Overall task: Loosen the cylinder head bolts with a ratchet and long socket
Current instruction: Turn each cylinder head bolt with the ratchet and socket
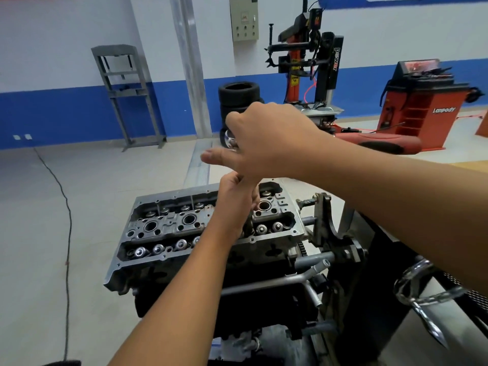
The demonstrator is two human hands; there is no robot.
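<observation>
Right hand [266, 138] fingers grasp chrome ratchet head [229, 138]; left hand [233, 199] grips dark long socket [248, 224] over grey aluminium cylinder head [148, 244], right end.

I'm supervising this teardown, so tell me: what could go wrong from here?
1. The right hand holds the chrome ratchet head from above with the thumb loose; a sudden bolt release could make it slip.
2. The left hand grips the dark long socket close to the grey aluminium cylinder head, so fingers could get pinched.

Engine stand [340, 249] carries the cylinder head [169, 228].
</observation>
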